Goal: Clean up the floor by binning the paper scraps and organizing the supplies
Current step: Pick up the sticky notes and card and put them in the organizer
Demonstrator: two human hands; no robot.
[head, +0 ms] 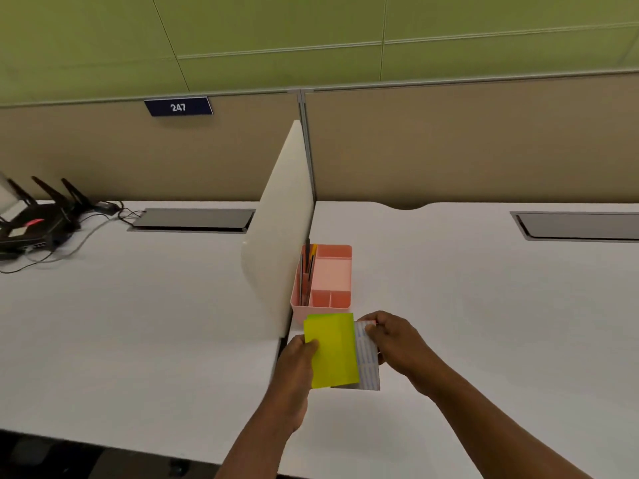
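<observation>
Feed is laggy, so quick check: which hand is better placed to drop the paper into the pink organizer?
Right, probably. The right hand pinches the white printed sheet nearest the pink plastic organizer; the left hand grips the yellow-green paper lower down.

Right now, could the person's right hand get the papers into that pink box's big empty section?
Probably yes. The right hand holds the papers just in front of the pink organizer; its large compartment looks empty and open on top, with nothing between. The pens stand in the left slot.
</observation>
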